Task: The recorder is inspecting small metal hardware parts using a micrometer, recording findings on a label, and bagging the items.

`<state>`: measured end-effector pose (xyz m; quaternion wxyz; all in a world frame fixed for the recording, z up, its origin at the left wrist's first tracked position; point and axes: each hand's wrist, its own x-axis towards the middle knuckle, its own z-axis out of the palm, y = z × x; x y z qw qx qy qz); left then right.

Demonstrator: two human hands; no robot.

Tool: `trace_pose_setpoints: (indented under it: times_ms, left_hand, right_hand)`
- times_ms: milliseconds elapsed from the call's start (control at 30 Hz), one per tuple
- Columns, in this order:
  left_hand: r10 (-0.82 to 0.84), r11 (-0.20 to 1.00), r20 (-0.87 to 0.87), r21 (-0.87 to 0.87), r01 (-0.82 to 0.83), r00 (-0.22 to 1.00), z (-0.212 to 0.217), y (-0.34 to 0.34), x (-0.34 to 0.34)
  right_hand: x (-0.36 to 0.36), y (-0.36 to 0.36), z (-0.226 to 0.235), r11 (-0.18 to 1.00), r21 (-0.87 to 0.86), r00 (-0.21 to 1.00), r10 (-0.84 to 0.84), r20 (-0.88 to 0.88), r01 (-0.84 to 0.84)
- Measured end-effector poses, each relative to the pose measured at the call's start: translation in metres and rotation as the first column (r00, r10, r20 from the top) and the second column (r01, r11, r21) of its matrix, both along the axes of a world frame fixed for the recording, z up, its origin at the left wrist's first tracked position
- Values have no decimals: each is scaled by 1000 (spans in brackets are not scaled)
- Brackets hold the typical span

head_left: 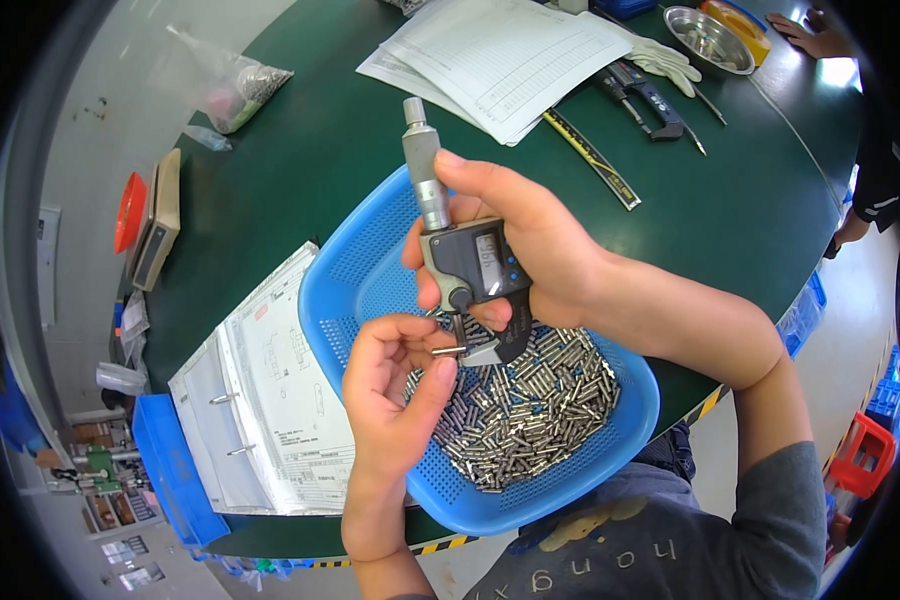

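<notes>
Metal pin (447, 351): 1, at measuring end of micrometer (467, 262), long axis roughly crosswise to spindle (459, 328)
Left hand (393, 380): pinching Metal pin; nearer of 2 hands
Right hand (542, 235): wrapped around micrometer

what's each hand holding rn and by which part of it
The right hand holds a digital micrometer around its body, thumb against the grey barrel. The left hand pinches a small metal pin, apparently by its left end.

Along the left edge of the green counter (310, 130) sit a plastic bag (240, 97) and a beige scale (161, 228), while printed sheets (500, 60), a white glove (665, 66) and a metal bowl (677, 20) lie toward its far edge.
</notes>
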<state>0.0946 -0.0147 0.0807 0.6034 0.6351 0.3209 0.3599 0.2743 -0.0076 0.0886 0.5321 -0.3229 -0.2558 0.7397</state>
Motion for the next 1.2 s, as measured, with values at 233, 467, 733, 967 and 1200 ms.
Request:
trace_pose_setpoints:
  times_ms: [233,467,733,967,1200]
  left_hand:
    - [-71,984,53,-160,78,996,0,5,-4]
    - [17,995,132,-101,-3,991,0,7,-5]
    - [-56,955,-101,283,82,993,-1,7,-6]
    - [8,972,-21,234,-2,1000,-2,1,1]
    - [0,972,-32,233,7,999,-4,2,2]
  right_hand:
    - [1,-3,4,997,74,997,-7,79,1]
    - [0,-2,2,999,35,1000,9,1,-9]
    - [2,-2,0,1000,9,1000,5,-25,-5]
    - [2,-2,0,999,4,998,53,-18,-53]
    - [2,-2,3,999,13,999,45,5,-45]
